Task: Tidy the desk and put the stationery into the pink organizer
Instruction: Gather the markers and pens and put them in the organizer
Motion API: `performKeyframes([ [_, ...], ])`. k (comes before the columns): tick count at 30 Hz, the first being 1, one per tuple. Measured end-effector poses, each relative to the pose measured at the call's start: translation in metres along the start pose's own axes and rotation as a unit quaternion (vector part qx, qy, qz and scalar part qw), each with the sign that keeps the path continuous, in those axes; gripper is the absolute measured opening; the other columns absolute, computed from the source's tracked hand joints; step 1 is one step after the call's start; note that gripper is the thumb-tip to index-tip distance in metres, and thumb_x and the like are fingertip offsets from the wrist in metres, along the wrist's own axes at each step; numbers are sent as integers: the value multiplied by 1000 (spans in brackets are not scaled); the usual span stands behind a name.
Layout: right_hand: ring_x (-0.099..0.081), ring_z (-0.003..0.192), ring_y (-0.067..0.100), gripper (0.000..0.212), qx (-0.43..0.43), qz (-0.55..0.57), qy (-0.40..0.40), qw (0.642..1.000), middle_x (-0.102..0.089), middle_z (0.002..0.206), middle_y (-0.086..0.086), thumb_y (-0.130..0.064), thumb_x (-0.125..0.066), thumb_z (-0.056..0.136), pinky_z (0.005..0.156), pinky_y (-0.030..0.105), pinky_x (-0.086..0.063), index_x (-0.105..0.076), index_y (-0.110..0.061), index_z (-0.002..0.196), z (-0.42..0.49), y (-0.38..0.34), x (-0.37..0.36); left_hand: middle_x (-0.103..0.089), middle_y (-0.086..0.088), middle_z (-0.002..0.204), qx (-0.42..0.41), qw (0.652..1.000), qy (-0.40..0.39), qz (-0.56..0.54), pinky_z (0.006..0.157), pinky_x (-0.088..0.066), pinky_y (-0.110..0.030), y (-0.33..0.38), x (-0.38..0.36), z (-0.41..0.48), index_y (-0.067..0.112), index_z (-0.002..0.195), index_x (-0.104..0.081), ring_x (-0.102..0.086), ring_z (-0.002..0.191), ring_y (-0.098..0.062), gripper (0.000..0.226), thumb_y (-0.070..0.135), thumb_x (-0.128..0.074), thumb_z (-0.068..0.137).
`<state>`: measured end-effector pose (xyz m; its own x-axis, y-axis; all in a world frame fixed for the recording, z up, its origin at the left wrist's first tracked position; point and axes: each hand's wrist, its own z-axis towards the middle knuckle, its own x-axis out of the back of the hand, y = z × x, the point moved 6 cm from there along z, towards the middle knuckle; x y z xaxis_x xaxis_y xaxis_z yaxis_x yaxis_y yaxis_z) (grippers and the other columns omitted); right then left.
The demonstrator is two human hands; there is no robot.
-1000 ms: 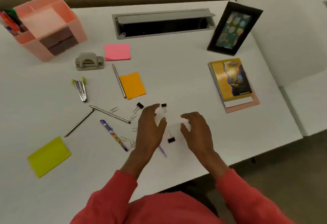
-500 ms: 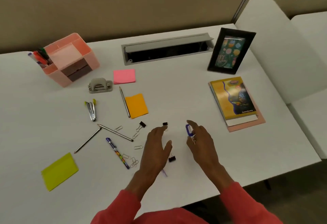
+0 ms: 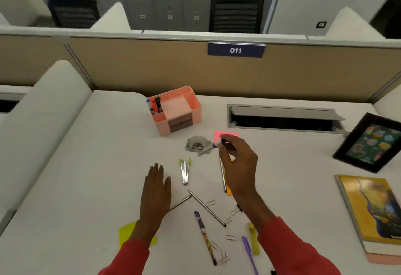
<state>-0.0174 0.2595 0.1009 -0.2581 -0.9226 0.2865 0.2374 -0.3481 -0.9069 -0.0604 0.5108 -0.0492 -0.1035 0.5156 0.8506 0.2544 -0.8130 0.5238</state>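
The right hand (image 3: pixel 236 161) is now lifted, a small purple item (image 3: pixel 218 143) pinched in its fingers, with the pink organizer (image 3: pixel 175 112) at eleven o'clock. The left hand (image 3: pixel 156 188) is held flat, fingers straight, over the white desk (image 3: pixel 86 166), which is backed by a tan partition (image 3: pixel 152 68).

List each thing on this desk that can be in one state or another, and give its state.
Pink organizer: upright, drawers shut, markers standing in its left compartment.
Desk hatch: lid open.
Picture frame: standing, leaning back.
Book: closed, lying flat.
Right hand: pinching a small blue item.
Left hand: open, fingers straight, holding nothing.
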Motion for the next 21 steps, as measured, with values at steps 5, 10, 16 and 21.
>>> performKeyframes([
  [5, -68, 93, 11, 22, 74, 1, -10, 997, -69, 103, 3, -6, -66, 92, 81, 20, -57, -69, -10, 114, 64, -45, -95, -26, -14, 162, 58, 996, -56, 25, 122, -23, -40, -47, 11, 31, 0, 151, -33, -17, 152, -28, 52, 20, -42, 104],
  [10, -65, 84, 14, 8, 123, -57, -42, 990, -67, 91, -2, -5, -64, 91, 75, 33, -57, -65, -12, 94, 110, -56, -171, -22, -11, 163, 49, 995, -86, 28, 120, -27, -37, -49, 12, 38, 4, 152, -31, -15, 153, -28, 56, 19, -47, 101],
  [16, -62, 83, 12, 5, 135, -130, -69, 980, -66, 90, -2, -8, -63, 94, 74, 36, -56, -62, -12, 91, 132, -37, -225, -9, -3, 167, 59, 994, -92, -2, 123, -17, -36, -59, 8, 36, 12, 156, -20, -3, 154, -21, 65, 13, -49, 98],
  [21, -64, 83, 10, 4, 127, -158, -83, 976, -70, 91, 0, -8, -66, 93, 73, 30, -57, -66, -12, 91, 149, -31, -247, -4, -3, 167, 64, 994, -91, -3, 124, -14, -37, -62, 4, 37, 12, 157, -16, 1, 154, -21, 66, 9, -47, 99],
])
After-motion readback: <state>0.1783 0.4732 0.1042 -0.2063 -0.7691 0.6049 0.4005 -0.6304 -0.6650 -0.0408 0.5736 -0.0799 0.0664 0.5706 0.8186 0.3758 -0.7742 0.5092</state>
